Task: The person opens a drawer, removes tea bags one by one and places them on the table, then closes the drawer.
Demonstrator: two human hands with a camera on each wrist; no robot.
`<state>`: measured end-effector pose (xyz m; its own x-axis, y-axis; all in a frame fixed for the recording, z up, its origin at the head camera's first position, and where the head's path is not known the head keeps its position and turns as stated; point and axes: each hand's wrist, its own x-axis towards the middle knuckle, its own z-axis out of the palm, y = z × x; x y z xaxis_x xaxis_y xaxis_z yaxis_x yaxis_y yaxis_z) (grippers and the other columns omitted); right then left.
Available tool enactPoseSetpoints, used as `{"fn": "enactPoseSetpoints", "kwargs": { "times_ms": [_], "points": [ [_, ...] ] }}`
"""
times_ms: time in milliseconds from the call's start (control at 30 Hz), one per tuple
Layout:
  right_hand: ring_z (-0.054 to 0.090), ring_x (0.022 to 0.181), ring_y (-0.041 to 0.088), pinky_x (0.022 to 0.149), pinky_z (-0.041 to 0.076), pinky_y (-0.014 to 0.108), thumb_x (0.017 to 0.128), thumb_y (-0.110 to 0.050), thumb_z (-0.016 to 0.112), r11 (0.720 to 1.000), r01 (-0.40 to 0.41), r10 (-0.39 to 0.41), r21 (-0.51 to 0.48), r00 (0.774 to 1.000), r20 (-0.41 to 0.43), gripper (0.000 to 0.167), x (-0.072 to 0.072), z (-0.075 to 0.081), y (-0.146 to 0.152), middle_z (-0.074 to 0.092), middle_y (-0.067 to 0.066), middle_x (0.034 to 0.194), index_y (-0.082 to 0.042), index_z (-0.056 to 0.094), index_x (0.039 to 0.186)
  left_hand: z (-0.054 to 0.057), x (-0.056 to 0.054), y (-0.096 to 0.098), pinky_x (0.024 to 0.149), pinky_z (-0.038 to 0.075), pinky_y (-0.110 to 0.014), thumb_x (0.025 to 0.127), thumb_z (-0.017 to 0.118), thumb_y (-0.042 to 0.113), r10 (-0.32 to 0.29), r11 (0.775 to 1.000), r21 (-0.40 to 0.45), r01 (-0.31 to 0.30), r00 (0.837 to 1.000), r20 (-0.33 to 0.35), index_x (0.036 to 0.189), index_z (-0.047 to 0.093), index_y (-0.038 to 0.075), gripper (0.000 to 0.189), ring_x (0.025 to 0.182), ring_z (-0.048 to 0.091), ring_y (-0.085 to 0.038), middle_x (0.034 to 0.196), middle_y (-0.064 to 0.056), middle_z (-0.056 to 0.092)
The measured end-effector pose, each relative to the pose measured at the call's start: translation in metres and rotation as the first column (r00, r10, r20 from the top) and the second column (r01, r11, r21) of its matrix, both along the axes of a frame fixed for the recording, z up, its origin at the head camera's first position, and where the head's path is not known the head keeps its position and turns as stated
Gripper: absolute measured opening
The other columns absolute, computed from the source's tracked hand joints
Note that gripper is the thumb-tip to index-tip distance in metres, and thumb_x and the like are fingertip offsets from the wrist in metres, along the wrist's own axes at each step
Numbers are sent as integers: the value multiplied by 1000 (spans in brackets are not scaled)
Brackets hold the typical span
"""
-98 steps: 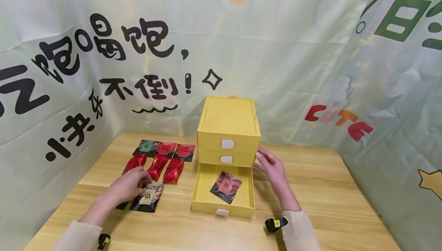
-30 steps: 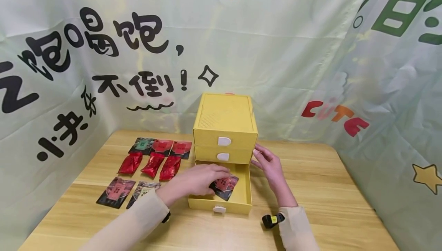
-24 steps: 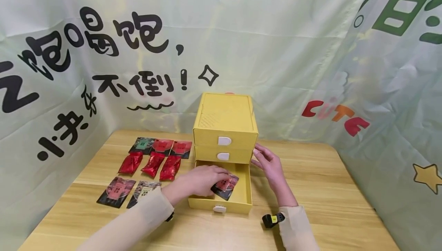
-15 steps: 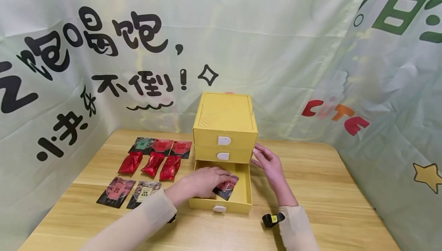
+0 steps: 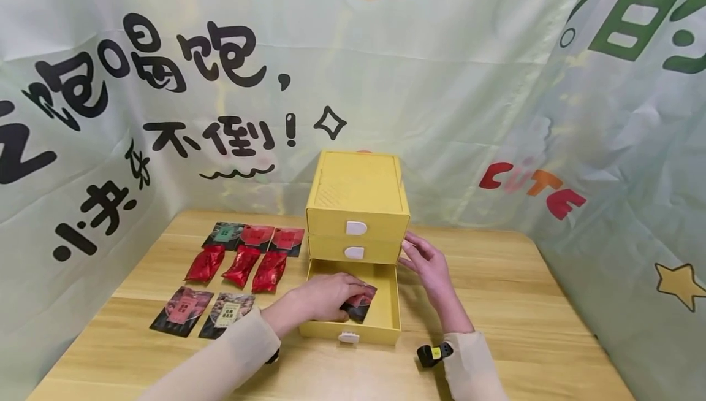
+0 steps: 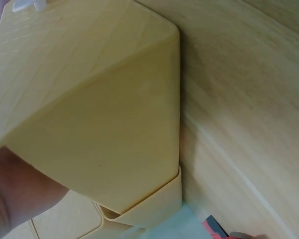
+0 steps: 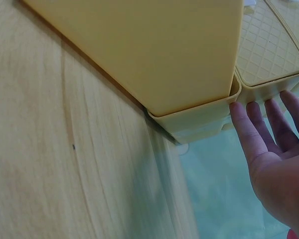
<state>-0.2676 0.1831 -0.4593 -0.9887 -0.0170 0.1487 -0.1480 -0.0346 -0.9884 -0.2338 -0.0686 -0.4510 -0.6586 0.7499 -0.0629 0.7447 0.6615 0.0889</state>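
A yellow cabinet of drawers stands at the table's back, its bottom drawer pulled out. Inside that drawer lies a dark packet with a red label. My left hand reaches in over the drawer's left wall, fingers over the packet's left part; thumb and fingertips are hidden, so a pinch cannot be made out. In the left wrist view the drawer wall covers most of this hand. My right hand steadies the cabinet's right side with extended fingers touching it.
Left of the cabinet lie three flat packets at the back, three shiny red wrapped pieces in the middle, a red-labelled packet and a cream-labelled packet in front. A printed cloth hangs behind the wooden table.
My left hand has gone from the front packets on the left into the drawer, then slid further right over the packet there. My right hand stays at the cabinet's side.
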Motion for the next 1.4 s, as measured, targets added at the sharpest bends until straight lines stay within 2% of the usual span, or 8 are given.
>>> {"fn": "enactPoseSetpoints", "kwargs": {
  "times_ms": [333,467,633,800,967,1067,1200,1400],
  "points": [
    [63,116,5,99,57,40,105,-21,64,1000,-13,13,-7,1000,16,49,-1,3,-1,50,19,154,9,55,143,-2,-5,4,97,57,-34,87,76,18,20,1000,7,-20,999,-49,139,67,18,53,122,65,-15,139,3,67],
    [64,114,4,100,56,41,105,-21,64,1000,-14,14,-13,1000,17,49,-2,4,-1,51,19,153,9,55,143,-3,-3,5,89,60,-34,89,76,12,42,999,24,-40,995,-90,129,72,18,41,113,70,-16,129,3,72],
    [65,113,5,99,57,39,104,-19,65,1000,-15,16,-21,1000,19,49,-1,4,-1,51,20,152,9,55,143,-5,-3,4,68,60,-35,89,75,5,61,998,22,-58,978,-201,114,76,23,31,90,74,-15,109,7,78],
    [65,113,5,98,58,38,105,-18,64,1000,-12,12,-23,1000,18,48,-1,4,0,51,20,152,9,55,142,-8,-3,3,57,57,-35,91,72,6,86,996,35,-79,956,-281,109,77,28,29,77,73,-15,102,10,78],
    [65,113,5,99,57,41,105,-17,64,999,-14,15,-30,1000,19,47,-1,4,0,51,20,152,10,54,142,-8,-3,1,51,52,-33,94,69,9,115,990,110,-85,944,-308,103,78,26,21,74,72,-14,96,11,78],
    [65,112,4,100,56,42,105,-17,64,1000,-13,13,-26,1000,22,47,-1,3,0,50,20,153,10,54,142,-7,-2,-2,50,51,-32,95,69,11,132,983,165,-85,944,-304,107,78,23,19,74,73,-16,96,7,78],
    [65,112,4,101,55,44,105,-17,63,1000,-10,10,-22,1000,21,47,0,2,1,50,20,153,11,54,142,-1,2,-7,52,53,-31,93,72,10,158,961,262,-83,947,-281,117,78,19,26,79,75,-19,102,3,79],
    [65,112,4,105,51,52,105,-16,63,1000,-9,10,-29,1000,19,46,-1,1,0,51,20,152,10,54,143,7,7,-14,57,57,-36,91,70,4,167,935,351,-53,939,-301,117,77,20,32,86,76,-18,104,4,79]
  ]
}}
